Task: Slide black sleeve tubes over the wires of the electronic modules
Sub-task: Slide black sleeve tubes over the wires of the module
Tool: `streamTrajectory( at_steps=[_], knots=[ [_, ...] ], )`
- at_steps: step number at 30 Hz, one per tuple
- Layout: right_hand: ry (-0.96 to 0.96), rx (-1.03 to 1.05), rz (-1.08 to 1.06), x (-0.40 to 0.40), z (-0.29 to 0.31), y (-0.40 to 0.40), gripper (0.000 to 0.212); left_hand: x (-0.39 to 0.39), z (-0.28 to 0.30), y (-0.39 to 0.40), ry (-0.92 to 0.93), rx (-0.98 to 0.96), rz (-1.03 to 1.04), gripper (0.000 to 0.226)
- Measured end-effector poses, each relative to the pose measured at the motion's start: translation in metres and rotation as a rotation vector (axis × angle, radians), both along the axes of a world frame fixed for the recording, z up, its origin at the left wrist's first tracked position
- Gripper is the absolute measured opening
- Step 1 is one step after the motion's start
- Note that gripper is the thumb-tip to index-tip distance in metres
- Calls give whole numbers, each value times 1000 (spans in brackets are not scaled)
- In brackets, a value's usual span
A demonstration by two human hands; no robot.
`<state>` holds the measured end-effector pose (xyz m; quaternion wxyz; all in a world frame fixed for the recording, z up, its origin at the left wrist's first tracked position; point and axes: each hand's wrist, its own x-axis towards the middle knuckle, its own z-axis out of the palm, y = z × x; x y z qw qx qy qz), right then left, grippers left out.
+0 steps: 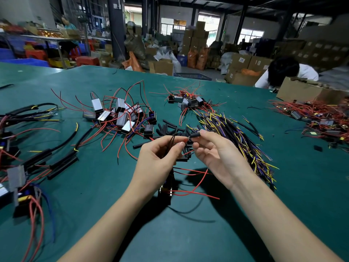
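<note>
Pinching wires (181, 143): left hand (158, 157) | right hand (213, 148): sleeve tube (196, 134) | module (166, 190) half-hidden

Bare green table (98, 214) lies near the body; module pile (120, 116) and wire bundle (238, 140) crowd beyond.

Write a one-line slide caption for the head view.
Left hand pinches a module's wires while right hand brings a black sleeve tube to their tips above the green table.

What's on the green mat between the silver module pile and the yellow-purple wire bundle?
Head view: a scatter of short black sleeve tubes lies between the silver module pile and the yellow-purple wire bundle.
</note>
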<state>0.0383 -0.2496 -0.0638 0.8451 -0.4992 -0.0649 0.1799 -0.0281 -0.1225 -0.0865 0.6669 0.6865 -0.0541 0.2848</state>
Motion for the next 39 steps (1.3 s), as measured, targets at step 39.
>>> streamTrajectory(
  at_steps=[39],
  knots=[
    [-649, -490, 101, -3, 6, -9, 11, 7, -10, 6, 60, -36, 14, 15]
  ],
)
